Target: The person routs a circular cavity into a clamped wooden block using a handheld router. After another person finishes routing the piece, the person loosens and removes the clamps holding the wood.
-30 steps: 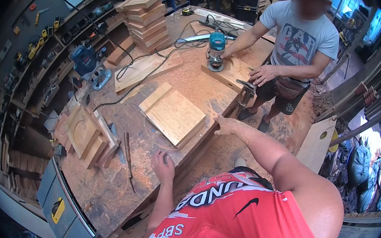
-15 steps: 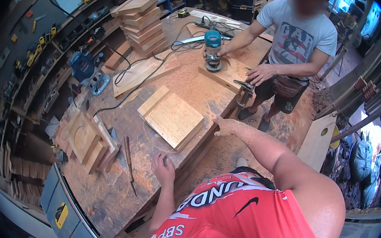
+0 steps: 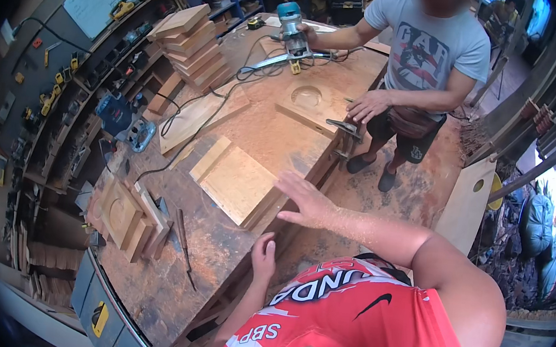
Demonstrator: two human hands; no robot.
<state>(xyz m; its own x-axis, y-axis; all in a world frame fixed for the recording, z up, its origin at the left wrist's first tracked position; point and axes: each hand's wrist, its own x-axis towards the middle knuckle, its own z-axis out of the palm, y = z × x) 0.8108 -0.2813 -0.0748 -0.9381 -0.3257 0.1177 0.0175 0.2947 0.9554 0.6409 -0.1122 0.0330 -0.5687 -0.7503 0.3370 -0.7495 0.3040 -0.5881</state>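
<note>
My right hand [image 3: 302, 200] is spread just over the front edge of a square pale board with a strip [image 3: 229, 189]; I cannot tell if it touches. My left hand [image 3: 264, 257] is lower, at the workbench's edge, fingers curled together; whatever is in them is hidden. Beside it lie a long dark metal tool [image 3: 186, 245] and boards with a routed circle [image 3: 118, 214]. Across the bench [image 3: 207, 268], a co-worker [image 3: 425, 67] holds a teal router [image 3: 293, 29] above a board with a round recess [image 3: 305, 108], the other hand near a clamp [image 3: 347, 130].
A stack of wood blocks [image 3: 189, 49], looping cords [image 3: 244, 75] and a blue router [image 3: 114, 119] are on the bench's far and left parts. Tool shelves [image 3: 62, 103] line the left wall. A tall panel [image 3: 463, 213] leans at the right.
The co-worker has lifted the teal router off the board and back, uncovering the recess. My right hand has moved left and down, fingers spreading. My left hand has shifted rightward toward the edge.
</note>
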